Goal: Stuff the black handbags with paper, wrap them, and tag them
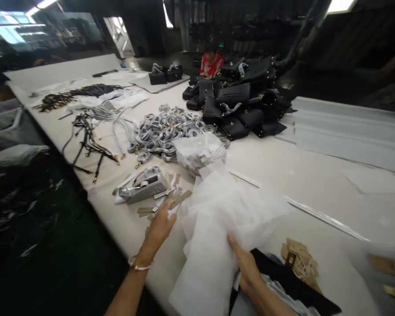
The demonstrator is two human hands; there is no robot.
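My left hand (161, 224) reaches in among tan and white paper strips (145, 210), its fingers bent inward over them. What lies between those fingers is too blurred to make out. Across the table, my right hand (246, 265) grips the edge of a thin white wrapping sheet (210, 237), thumb on top. Under that wrist lies a black item (292, 281), partly covered, with crumpled clear plastic beside it. A grey tape dispenser (143, 188) stands beyond my left hand. Behind the sheets sits a clear plastic bag (200, 151) holding small pale pieces.
Several coiled, wrapped straps (164, 127) lie mid-table, black straps (88, 145) at left. Black handbags (237, 101) are heaped at the back, near a person in red (212, 65). Tan tags (301, 259) lie at right. The table's left edge (110, 237) drops to a green floor.
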